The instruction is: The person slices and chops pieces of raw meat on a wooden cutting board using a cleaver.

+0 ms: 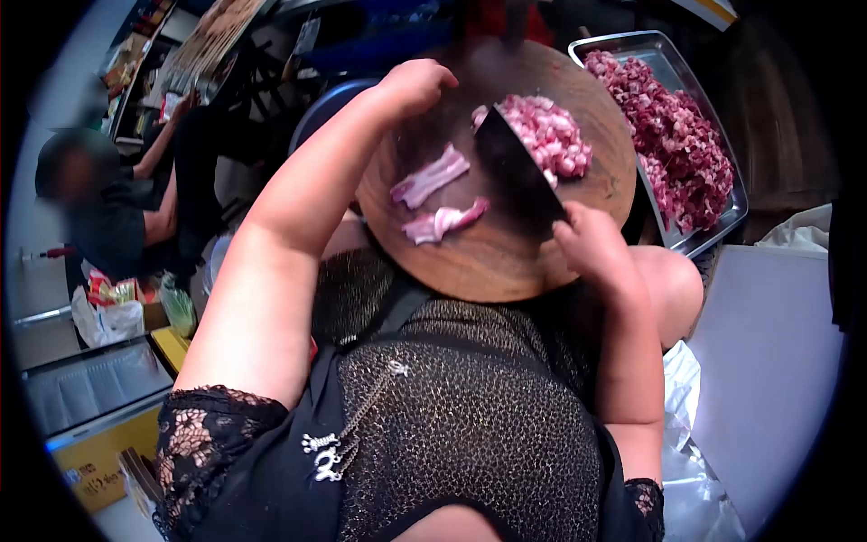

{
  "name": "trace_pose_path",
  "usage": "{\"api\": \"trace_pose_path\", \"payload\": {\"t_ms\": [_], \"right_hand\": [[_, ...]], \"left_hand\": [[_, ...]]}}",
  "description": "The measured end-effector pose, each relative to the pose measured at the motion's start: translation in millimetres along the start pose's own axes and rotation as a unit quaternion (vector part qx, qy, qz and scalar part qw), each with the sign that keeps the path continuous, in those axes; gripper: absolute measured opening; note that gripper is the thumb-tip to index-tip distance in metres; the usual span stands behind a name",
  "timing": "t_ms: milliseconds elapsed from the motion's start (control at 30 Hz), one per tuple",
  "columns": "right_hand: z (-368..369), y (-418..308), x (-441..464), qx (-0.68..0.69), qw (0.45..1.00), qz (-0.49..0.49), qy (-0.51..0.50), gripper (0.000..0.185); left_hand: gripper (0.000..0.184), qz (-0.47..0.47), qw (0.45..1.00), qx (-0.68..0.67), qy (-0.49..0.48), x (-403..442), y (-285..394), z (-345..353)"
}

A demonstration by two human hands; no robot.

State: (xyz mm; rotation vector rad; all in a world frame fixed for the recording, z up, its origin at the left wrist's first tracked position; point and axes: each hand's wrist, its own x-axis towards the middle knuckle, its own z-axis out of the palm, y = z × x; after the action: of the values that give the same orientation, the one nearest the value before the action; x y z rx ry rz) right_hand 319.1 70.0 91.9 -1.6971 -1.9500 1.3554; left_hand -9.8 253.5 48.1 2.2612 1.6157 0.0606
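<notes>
My right hand is closed round the handle end of a dark, broad-bladed cleaver. The blade lies across a round wooden chopping board, its far end beside a heap of diced pink meat. Over the board's far left part is my left hand, its fingers loosely bent and nothing visible in them. Between my left forearm and the cleaver lie two strips of raw meat, one strip farther off and another strip nearer to me.
A metal tray right of the board holds a large pile of chopped meat. Behind my left forearm shows the rim of a blue basin. Another person sits at the left. A pale surface extends at the right.
</notes>
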Motion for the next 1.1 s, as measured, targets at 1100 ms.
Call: {"api": "trace_pose_path", "payload": {"t_ms": [1100], "right_hand": [[29.2,-35.3,-15.1,-0.123,0.988,0.079,0.053,0.021]], "left_hand": [[0.009,0.003,0.765,-0.643,-0.034,-182.3,109.2,46.1]]}}
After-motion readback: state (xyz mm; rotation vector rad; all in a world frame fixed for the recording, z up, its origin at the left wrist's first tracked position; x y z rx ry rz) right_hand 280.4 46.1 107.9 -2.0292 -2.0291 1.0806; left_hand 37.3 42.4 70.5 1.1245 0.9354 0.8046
